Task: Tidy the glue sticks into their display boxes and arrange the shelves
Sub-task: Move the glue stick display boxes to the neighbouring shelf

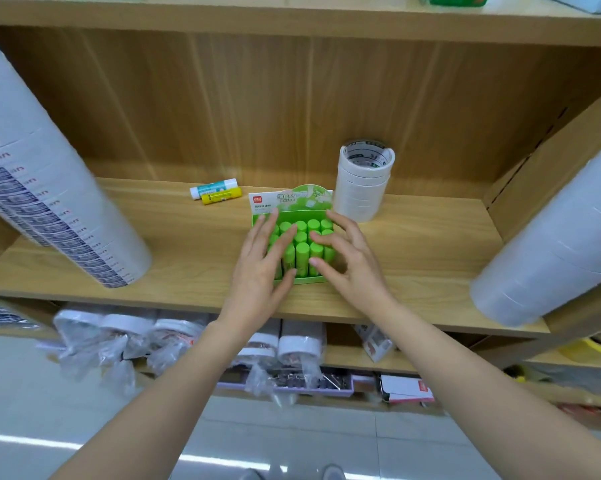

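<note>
Your left hand [262,261] lies flat with its fingers straight and slightly fanned over the left side of the green display box [309,280], the thumb down by the box's front lip. Your right hand [344,259] is spread wide, its fingers a little bent, with the fingertips on the caps of the green glue sticks [302,252] along the right side. Neither hand is closed around a stick. The sticks stand upright in rows in the box, which sits on the wooden shelf [195,258] directly under and between your hands. Above your fingertips the box's header card [292,200] shows a small red brand logo at its upper left, too small to read, and large white Chinese characters beginning 绿色. The smaller lines beneath them are blurred. Beyond your left hand and off to its left, two loose sticks lie on their sides touching each other: a white and blue glue stick [214,187] and, nearer you, a yellow glue stick [221,195]. Their labels cannot be read. Just past your right hand, a stack of white tape rolls [361,188] stands beside the box, with green printing inside the top core that cannot be made out. Far to your left a tall white roll stack [49,188] carries repeated dark blue label blocks, blurred. Far to your right is a plain white roll stack [551,244]. Below your wrists, the lower shelf holds plastic bags [125,341] and a purple tray [292,384] of metal clips.
</note>
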A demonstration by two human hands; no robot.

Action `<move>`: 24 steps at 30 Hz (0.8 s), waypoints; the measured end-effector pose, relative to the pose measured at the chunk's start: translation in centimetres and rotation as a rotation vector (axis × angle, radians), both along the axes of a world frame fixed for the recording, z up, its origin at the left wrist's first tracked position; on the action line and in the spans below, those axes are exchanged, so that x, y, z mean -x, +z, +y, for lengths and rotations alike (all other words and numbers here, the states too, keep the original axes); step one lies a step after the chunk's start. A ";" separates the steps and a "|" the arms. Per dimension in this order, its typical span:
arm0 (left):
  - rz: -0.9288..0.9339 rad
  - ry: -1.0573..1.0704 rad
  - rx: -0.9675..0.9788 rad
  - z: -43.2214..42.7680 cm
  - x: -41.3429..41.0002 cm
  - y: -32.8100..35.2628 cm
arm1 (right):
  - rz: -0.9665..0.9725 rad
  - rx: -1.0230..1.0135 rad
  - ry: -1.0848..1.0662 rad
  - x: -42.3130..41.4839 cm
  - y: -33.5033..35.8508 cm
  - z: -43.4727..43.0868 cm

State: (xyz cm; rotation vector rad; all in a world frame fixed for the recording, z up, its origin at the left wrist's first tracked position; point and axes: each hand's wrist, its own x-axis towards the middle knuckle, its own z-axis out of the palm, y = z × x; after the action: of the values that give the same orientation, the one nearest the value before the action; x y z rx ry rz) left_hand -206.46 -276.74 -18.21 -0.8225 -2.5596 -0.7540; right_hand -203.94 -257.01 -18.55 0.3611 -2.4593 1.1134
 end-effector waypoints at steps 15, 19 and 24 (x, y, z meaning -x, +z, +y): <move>-0.523 -0.009 -0.340 8.4 -2.0 0.9 | -0.206 -0.008 -0.133 -2.9 2.1 7.7; -0.556 -0.106 -0.268 7.1 -1.3 1.9 | -0.074 0.011 -0.298 -2.7 4.4 7.0; -0.381 0.105 -0.269 -0.1 2.9 1.9 | 0.217 0.049 -0.042 0.4 7.6 -0.8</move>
State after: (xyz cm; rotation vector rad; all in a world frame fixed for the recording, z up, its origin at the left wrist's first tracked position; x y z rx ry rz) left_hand -209.36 -276.81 -16.29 -0.4914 -2.7075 -1.2912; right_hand -204.30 -257.82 -10.95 0.3916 -2.2371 1.0560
